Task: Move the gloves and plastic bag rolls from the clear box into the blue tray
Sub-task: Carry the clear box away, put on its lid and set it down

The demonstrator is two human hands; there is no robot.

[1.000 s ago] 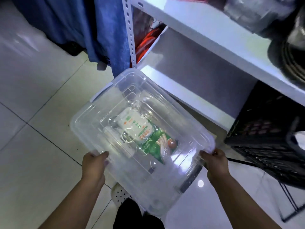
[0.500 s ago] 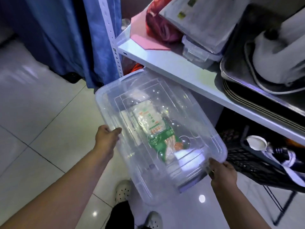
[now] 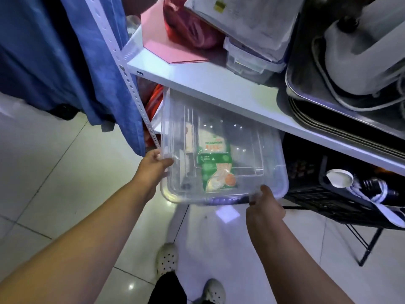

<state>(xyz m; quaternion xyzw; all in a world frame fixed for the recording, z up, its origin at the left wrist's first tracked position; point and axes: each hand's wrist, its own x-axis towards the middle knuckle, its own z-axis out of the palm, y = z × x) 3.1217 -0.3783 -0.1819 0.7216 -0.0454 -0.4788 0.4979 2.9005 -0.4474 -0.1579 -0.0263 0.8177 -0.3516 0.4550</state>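
I hold a clear lidded plastic box point(image 3: 258, 150) in the air, its far end under the white shelf board point(image 3: 219, 88). My left hand point(image 3: 153, 167) grips its left edge. My right hand point(image 3: 265, 207) grips the near rim at the right. Through the lid a green and white packet point(image 3: 215, 163) shows, lying in the middle of the box. A pale item point(image 3: 188, 139) lies to the packet's left, too blurred to name. No blue tray is in view.
The shelf carries a pink folder point(image 3: 166, 49), a small clear container point(image 3: 247, 60), stacked metal trays point(image 3: 328, 102) and a white appliance point(image 3: 361, 53). A black crate point(image 3: 324, 194) stands at the right under the shelf. Blue cloth point(image 3: 72, 58) hangs at the left. My shoes point(image 3: 166, 257) stand on the tiled floor.
The box has swung round and moved further away, with its far end now under the shelf board. Both hands kept their grip and moved with it.
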